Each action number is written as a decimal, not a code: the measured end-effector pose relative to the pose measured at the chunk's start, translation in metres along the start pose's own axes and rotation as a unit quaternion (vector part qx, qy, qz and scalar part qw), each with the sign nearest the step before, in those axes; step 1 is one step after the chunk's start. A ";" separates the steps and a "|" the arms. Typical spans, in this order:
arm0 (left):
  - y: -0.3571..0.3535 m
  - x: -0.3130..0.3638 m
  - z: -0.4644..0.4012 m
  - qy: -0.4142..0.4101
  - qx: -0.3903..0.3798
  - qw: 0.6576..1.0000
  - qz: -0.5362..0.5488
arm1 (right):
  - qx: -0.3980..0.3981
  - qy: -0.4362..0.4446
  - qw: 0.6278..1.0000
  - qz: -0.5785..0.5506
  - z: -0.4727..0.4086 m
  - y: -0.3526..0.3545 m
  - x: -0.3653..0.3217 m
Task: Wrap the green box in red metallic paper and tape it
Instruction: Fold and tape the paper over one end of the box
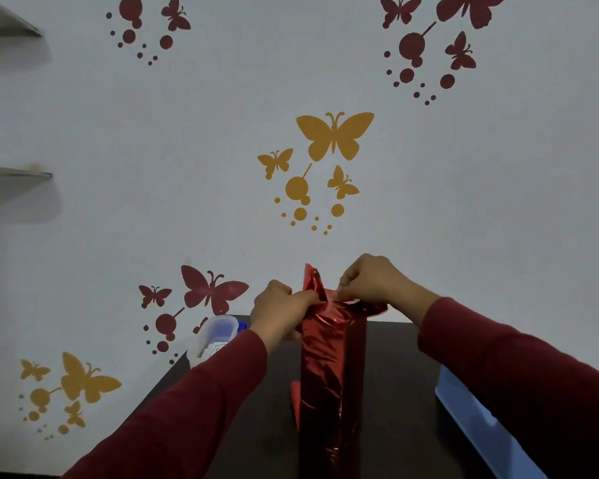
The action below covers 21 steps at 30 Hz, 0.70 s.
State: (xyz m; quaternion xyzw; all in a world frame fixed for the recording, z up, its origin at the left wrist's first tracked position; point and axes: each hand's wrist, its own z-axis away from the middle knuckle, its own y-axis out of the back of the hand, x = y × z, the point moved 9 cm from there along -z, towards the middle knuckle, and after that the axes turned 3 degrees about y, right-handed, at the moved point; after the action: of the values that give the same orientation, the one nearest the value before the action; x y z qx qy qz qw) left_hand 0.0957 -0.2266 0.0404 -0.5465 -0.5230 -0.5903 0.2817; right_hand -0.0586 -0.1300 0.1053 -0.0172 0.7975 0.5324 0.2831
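— Paper point(322, 368), red and shiny, covers the whole tall box standing upright on our dark table point(395, 375). Where do we have our hands?

— Both are up at the top end of the parcel. Our left hand point(277, 309) is curled against the left side of the top, with the fingers bent round the gathered paper there. Our right hand point(370, 281) comes from the right and pinches a crumpled flap at the top between thumb and fingertips.

— Do we see any green of the box?

— No, the wrap hides it all; we can only tell its shape, long and narrow, with the near end running toward the bottom edge of the view. A loose point of paper sticks up between our hands, and a small red scrap point(295, 395) shows at the left of the parcel lower down.

— Is there tape in our fingers?

— We cannot tell; something pale sits at the right fingertips, but it is too small to name.

— What else is on the table?

— A clear plastic tub point(215, 335) stands at the far left corner, just behind our left sleeve point(187, 409). A pale blue bin point(471, 420) sits at the right, partly under our right sleeve point(505, 368). Behind is a white wall point(153, 167) with red and yellow butterflies.
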 end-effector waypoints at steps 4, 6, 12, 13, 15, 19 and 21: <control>0.003 0.004 0.008 0.010 -0.023 1.000 0.012 | -0.030 0.019 0.997 0.066 0.005 -0.009 -0.014; 0.005 0.009 0.009 0.014 -0.035 0.999 0.016 | -0.048 0.017 0.997 0.054 0.024 -0.014 -0.021; 0.012 0.036 0.001 0.012 -0.083 0.996 0.004 | 0.123 0.051 0.986 0.102 0.065 -0.026 -0.023; 0.012 0.038 -0.001 0.021 -0.091 0.996 0.017 | 0.145 0.058 0.984 0.091 0.067 -0.026 -0.022; 0.020 0.039 -0.004 0.027 -0.066 0.997 0.035 | 0.146 0.062 0.986 0.059 0.068 -0.026 -0.017; 0.054 0.048 -0.009 -0.058 0.055 0.997 0.004 | 0.129 0.063 0.989 0.025 0.067 -0.025 -0.004; 0.066 0.058 -0.006 -0.126 0.085 0.988 -0.004 | 0.135 0.067 0.989 0.004 0.071 -0.019 0.002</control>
State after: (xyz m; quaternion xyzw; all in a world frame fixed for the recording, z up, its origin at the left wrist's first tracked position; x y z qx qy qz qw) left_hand 0.1391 -0.2375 0.1160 -0.5885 -0.6044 -0.4716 0.2568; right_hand -0.0232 -0.0767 0.0695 -0.0111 0.8793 0.4189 0.2264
